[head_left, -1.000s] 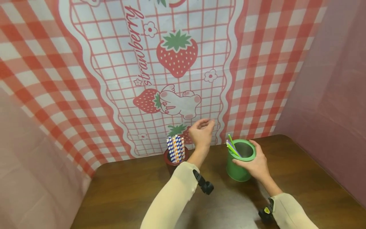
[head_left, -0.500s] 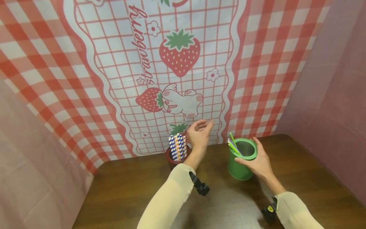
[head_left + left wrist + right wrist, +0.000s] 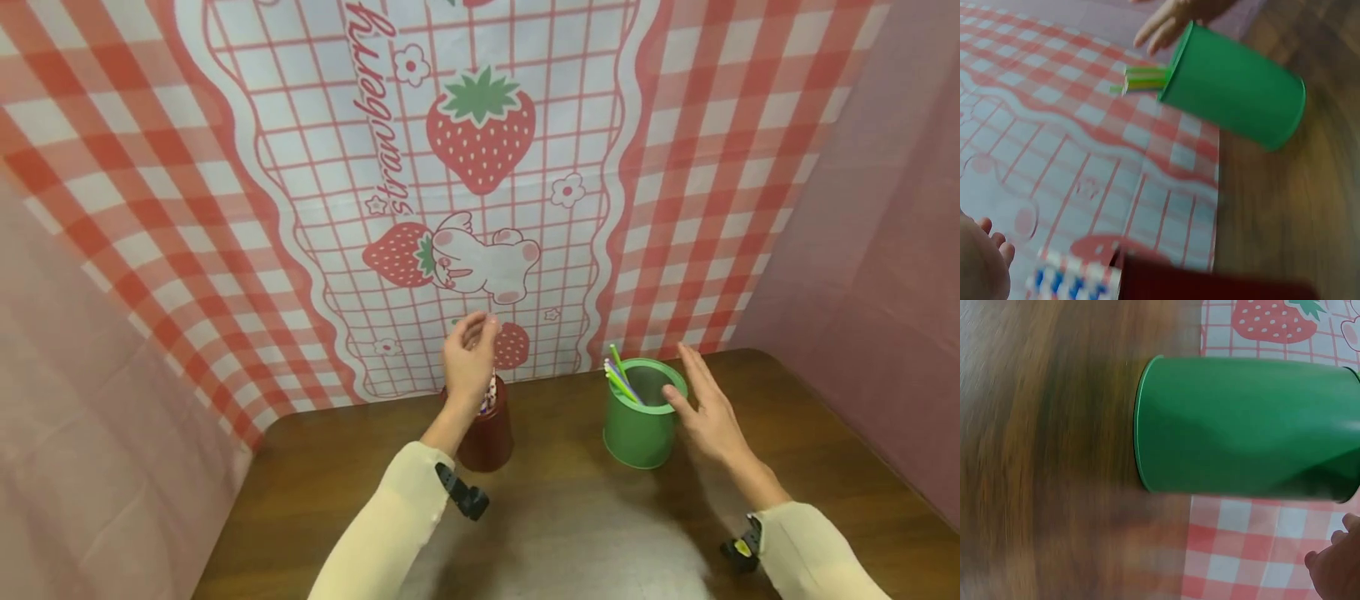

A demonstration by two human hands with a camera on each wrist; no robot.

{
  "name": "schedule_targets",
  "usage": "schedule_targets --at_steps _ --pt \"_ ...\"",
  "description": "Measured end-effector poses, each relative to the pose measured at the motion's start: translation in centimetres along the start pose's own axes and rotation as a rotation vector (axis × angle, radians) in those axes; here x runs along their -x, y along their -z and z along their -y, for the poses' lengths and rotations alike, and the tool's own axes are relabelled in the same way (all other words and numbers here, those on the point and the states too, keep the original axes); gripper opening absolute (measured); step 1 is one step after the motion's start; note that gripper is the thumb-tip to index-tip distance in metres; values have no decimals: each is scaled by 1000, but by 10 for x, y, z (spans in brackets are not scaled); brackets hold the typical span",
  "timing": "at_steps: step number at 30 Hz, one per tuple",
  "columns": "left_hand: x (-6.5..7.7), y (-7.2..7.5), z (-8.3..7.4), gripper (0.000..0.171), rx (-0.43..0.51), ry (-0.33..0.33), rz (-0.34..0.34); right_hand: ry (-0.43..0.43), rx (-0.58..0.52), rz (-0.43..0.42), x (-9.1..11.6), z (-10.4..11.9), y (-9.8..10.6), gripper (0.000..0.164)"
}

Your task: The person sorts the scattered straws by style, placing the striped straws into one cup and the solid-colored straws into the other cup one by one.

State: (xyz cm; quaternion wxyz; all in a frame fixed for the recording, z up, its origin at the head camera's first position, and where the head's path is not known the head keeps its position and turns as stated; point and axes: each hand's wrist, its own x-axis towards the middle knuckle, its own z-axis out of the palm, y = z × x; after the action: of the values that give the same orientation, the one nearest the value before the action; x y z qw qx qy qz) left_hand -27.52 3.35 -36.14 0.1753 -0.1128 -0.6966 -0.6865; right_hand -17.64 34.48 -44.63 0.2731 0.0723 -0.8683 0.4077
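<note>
My left hand [image 3: 468, 358] is raised over a dark red can [image 3: 487, 446], fingers loosely curved and nothing seen in them. Patterned paper straws [image 3: 1072, 278] stand in that can, mostly hidden behind the hand in the head view. To the right, a green can [image 3: 637, 437] stands upright on the table, with several thin green and purple straws [image 3: 619, 379] leaning at its left rim. My right hand [image 3: 708, 408] is beside the green can's right side, fingers straight and thumb spread near the rim. In the right wrist view, a small gap separates the visible fingers from the can.
Both cans stand toward the back of a brown wooden table [image 3: 570, 517]. A checked strawberry-print cloth [image 3: 697, 208] hangs close behind them. Pink cloth [image 3: 862, 275] closes off the right side, and more pink cloth [image 3: 112, 400] the left.
My left hand has moved left, from beside the paper straws to over the dark red can. My right hand has let go of the green can and drawn off to the right.
</note>
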Motion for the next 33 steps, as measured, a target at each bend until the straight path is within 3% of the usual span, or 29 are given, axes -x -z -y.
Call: schedule_targets --at_steps 7,14,19,25,29,33 --pt "3 63 3 40 -121 -67 49 140 31 29 2 -7 15 55" --pt "21 125 14 41 -284 -64 96 204 61 68 4 -15 31 55" --pt "36 160 18 44 -436 -54 130 223 95 95 6 -19 45 57" --pt "48 187 17 50 -557 -15 143 230 147 119 14 -26 74 58" --pt "50 196 18 51 -602 -7 149 214 182 131 21 -29 94 59" --pt "51 200 20 51 -618 -18 155 175 185 160 29 -28 102 63"
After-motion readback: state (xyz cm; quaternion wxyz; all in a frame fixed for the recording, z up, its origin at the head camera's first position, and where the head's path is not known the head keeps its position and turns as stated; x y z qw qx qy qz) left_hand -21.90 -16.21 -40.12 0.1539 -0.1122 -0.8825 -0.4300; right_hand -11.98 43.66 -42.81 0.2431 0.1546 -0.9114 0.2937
